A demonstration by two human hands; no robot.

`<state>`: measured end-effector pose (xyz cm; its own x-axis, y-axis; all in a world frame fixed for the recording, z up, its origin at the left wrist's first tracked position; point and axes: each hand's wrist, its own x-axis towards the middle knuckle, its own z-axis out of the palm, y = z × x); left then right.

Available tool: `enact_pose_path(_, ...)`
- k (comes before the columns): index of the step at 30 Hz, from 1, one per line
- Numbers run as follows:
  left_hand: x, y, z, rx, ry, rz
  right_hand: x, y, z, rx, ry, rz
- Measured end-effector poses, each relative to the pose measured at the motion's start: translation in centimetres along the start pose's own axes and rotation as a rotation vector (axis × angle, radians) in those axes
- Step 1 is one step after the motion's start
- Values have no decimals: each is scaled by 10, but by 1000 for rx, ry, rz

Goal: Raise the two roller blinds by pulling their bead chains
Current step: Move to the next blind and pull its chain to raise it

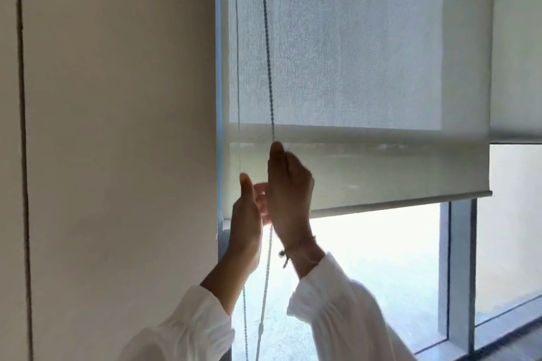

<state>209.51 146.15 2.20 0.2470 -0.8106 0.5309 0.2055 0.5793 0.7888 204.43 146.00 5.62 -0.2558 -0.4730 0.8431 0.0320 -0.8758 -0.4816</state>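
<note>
Right hand (289, 184) clenched around the darker bead chain (266, 47) in front of the near roller blind (366, 73), left hand (246, 220) just beside it, fingers loosely curled at the pale strand (238, 67), second blind (516, 47) right of the near one.

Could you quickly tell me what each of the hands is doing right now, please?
Left hand: closed on the thin pale strand of the bead chain.
Right hand: closed on the darker beaded strand, pinching it higher up.
</note>
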Motion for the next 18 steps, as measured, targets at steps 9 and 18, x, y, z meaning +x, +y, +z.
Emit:
enact_pose_path(9,31,82,27,-113,-50,93,-66,43,-10,-34,-39,-28)
enact_pose_path(18,31,68,33,-165,-1,299,-13,44,-22,393,-81,411)
